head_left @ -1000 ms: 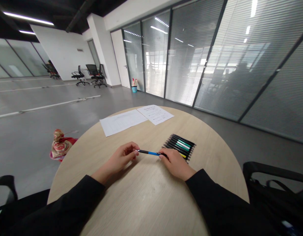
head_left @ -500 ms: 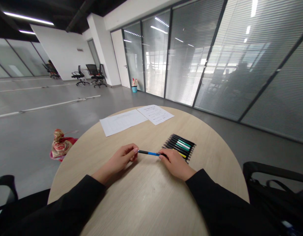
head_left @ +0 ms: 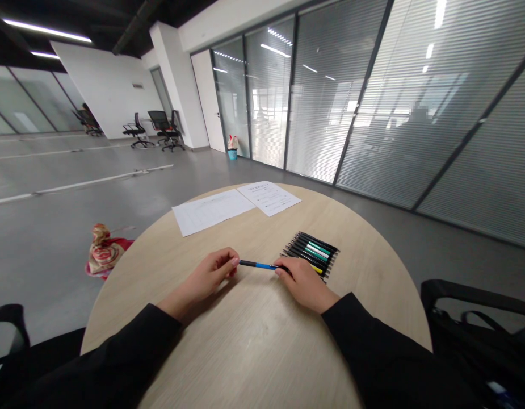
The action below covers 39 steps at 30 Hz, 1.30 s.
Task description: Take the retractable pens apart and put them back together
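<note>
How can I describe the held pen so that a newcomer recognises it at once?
On the round, light table, look between the left hand and the right hand. Both hold the pen, one at each end. Its band is blue; the row of pens nearby shows green, white and yellow bands.

On the round, pale wooden table [head_left: 253, 346], two flat white paper sheets [head_left: 213, 211] lie behind the slim blue-and-black pen [head_left: 259, 264]; the row of slim, mostly black pens [head_left: 312, 251] lies to its right.

Both sleeves [head_left: 134, 343] are long and plain — black throughout.
</note>
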{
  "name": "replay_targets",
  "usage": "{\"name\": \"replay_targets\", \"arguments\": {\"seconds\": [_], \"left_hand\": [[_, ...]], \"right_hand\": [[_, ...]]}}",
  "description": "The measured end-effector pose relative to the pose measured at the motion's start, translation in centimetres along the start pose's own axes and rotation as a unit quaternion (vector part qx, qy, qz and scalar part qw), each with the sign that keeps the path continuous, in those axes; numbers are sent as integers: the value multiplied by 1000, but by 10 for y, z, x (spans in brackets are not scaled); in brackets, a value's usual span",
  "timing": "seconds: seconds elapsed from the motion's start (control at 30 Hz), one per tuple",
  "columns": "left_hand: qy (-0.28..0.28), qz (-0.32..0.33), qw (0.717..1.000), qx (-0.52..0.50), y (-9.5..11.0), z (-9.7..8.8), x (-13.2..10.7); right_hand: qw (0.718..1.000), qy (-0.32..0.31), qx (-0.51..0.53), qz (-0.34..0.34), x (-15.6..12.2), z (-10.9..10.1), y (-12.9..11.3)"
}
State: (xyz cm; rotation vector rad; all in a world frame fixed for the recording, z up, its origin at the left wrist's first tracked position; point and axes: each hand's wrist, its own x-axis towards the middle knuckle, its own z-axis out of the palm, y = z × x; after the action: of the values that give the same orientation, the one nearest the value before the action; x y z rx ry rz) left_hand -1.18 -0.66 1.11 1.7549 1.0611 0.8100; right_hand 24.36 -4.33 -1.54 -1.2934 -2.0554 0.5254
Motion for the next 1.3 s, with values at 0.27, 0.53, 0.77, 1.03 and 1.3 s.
{"name": "replay_targets", "arguments": {"seconds": [0.27, 0.53, 0.77, 1.03, 1.3], "left_hand": [[1, -24, 999, 27, -12, -4, 4], [17, -26, 1000, -4, -7, -1, 1], [20, 1, 998, -65, -4, -3, 2], [26, 11, 997, -77, -10, -5, 5], [40, 12, 997, -71, -12, -6, 5]], "right_hand": [[1000, 3, 9, -14, 1, 1, 1], [1000, 8, 6, -12, 1, 0, 1], [1000, 17, 4, 0, 0, 0, 2], [1000, 22, -1, 1, 1, 0, 4], [1000, 20, -2, 3, 1, -2, 1]]}}
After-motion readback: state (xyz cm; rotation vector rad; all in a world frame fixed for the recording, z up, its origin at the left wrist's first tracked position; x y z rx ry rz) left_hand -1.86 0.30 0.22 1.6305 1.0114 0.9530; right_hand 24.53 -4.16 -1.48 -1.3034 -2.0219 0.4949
